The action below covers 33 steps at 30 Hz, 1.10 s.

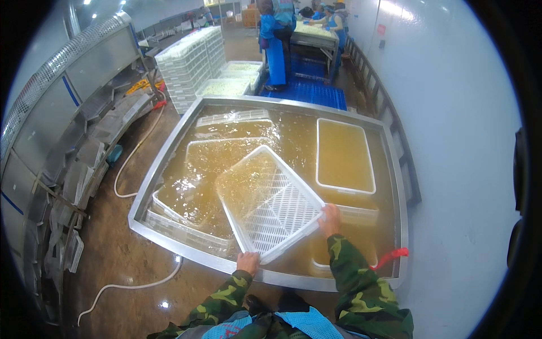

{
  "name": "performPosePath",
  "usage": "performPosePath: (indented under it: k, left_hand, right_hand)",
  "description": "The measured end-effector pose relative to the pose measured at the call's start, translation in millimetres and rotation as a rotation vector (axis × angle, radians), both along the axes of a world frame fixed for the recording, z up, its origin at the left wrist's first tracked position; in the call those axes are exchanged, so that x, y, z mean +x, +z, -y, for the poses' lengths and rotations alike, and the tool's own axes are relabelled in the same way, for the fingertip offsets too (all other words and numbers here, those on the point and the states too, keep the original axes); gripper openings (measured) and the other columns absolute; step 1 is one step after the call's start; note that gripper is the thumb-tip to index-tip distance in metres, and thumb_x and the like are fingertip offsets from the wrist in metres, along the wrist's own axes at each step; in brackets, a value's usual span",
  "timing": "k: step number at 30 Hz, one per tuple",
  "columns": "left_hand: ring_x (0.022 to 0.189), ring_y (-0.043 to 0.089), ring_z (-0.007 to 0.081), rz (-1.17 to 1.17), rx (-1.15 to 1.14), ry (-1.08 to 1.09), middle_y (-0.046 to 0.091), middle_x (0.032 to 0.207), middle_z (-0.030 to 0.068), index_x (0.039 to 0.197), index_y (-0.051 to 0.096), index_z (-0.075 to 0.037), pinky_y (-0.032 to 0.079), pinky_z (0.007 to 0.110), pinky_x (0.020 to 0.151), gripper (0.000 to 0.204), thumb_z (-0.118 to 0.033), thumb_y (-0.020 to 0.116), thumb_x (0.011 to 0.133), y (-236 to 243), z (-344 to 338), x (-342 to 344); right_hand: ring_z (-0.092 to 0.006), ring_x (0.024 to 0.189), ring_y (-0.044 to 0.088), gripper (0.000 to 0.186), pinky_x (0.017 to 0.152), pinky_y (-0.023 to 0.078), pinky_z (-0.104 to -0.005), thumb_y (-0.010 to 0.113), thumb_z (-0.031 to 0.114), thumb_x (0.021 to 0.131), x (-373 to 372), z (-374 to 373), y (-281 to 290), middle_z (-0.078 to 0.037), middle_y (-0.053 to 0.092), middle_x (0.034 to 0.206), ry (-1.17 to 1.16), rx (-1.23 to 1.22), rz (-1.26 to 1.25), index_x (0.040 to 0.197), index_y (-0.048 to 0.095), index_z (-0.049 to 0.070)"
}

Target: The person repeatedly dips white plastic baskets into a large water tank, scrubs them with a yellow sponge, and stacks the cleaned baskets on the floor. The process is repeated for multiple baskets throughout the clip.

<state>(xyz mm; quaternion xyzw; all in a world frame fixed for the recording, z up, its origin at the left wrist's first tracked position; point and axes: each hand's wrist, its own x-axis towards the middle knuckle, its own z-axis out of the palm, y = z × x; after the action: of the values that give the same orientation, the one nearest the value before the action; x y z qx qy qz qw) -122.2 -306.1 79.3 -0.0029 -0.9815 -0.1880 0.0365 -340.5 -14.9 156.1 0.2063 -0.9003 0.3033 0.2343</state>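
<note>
Both my hands grip one white slatted plastic crate (285,217), tilted so that its far end dips into murky brown water. My left hand (248,262) is closed on its near left corner, just above the metal rim. Higher up, my right hand (329,219) holds the near right corner. The wide metal tank (169,244) around it is filled with the water. Another white crate (375,169) lies sunk at the right, only its rim showing clearly. More crates sit under the surface at the left, partly hidden by ripples.
Stacked white crates (189,68) rise beyond the tank, beside crates of pale cut food (226,87). A person (276,39) in blue stands on blue matting (316,93). A pale hose (132,287) runs over the wet floor at left. A red strip (390,258) hangs on the tank's right rim.
</note>
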Motion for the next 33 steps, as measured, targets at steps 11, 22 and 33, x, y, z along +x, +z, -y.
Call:
performPosePath:
  k: [11,22,33]
  left_hand:
    - [0.088,0.057,0.0288,0.214,-0.034,0.052,0.062,0.085,0.0092,0.092,0.063,-0.012,0.039,0.044,0.083,0.016,-0.023,0.059,0.081,-23,-68,-45]
    - [0.089,0.062,0.0309,0.113,0.570,0.808,0.064,0.095,0.0153,0.104,0.061,-0.003,0.049,0.036,0.079,0.022,-0.005,0.059,0.082,56,-51,145]
    - [0.085,0.064,0.0277,0.066,0.768,0.784,0.064,0.089,0.0145,0.105,0.059,-0.001,0.050,0.034,0.077,0.022,-0.006,0.060,0.083,48,-60,187]
  right_hand:
    - [-0.0321,0.096,0.061,0.049,0.081,0.049,-0.0412,0.066,0.021,0.075,47,88,-137,-0.024,0.062,0.104,-0.551,-0.730,1.017,0.111,0.057,-0.011]
    - [-0.0227,0.082,0.058,0.051,0.054,0.049,-0.0388,0.069,0.020,0.072,-2,200,-240,-0.012,0.059,0.105,-0.569,-1.062,1.453,0.116,0.051,0.002]
    - [-0.0259,0.074,0.056,0.046,0.056,0.048,-0.0415,0.068,0.024,0.073,2,110,-118,-0.014,0.057,0.096,-0.482,-0.801,1.371,0.110,0.051,0.004]
